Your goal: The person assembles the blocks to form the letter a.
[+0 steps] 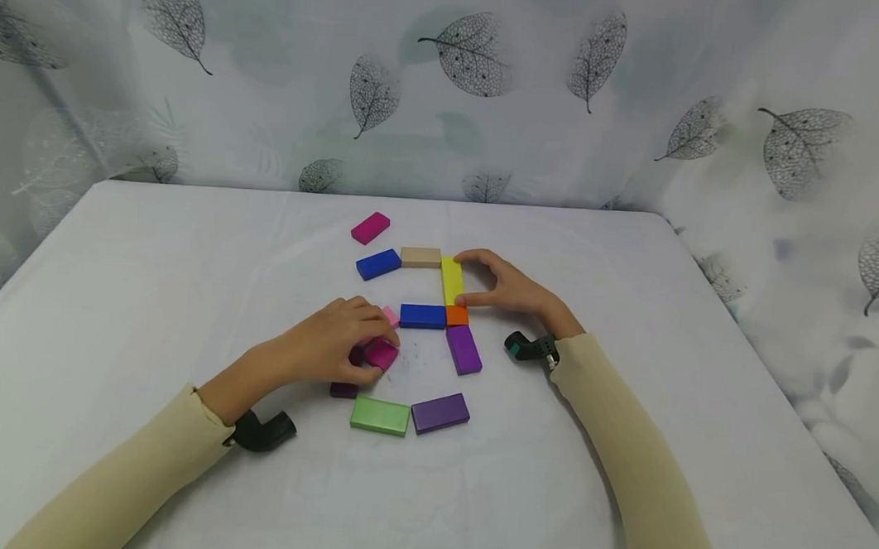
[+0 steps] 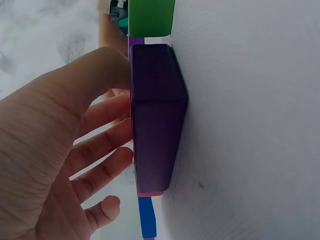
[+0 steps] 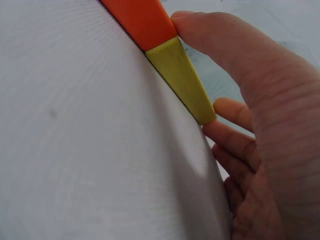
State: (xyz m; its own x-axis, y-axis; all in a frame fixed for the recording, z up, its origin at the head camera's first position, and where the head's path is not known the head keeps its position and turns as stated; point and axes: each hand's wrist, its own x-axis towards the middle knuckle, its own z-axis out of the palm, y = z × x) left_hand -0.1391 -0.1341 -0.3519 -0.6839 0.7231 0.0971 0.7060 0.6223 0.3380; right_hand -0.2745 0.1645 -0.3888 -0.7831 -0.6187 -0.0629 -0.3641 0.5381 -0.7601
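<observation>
With the thumb and fingers of my left hand (image 1: 335, 339), I pinch a magenta block (image 1: 381, 354) on the left side of a block outline. A dark purple block (image 2: 157, 120) fills the middle of the left wrist view, beside that hand. Part of a pink block (image 1: 390, 316) shows past its knuckles. My right hand (image 1: 513, 287) spans a yellow block (image 1: 451, 281), index fingertip at the far end and thumb at the near end. Directly against the near end sits an orange block (image 1: 456, 316). The right wrist view shows the thumb right at their seam.
Blue (image 1: 422, 317), purple (image 1: 464, 350), green (image 1: 380, 416) and violet blocks (image 1: 440, 413) lie around the outline. A tan block (image 1: 420, 258) and another blue block (image 1: 378, 265) form its far side, with a loose magenta-red block (image 1: 371, 228) beyond. All lie on a white tablecloth (image 1: 562, 496).
</observation>
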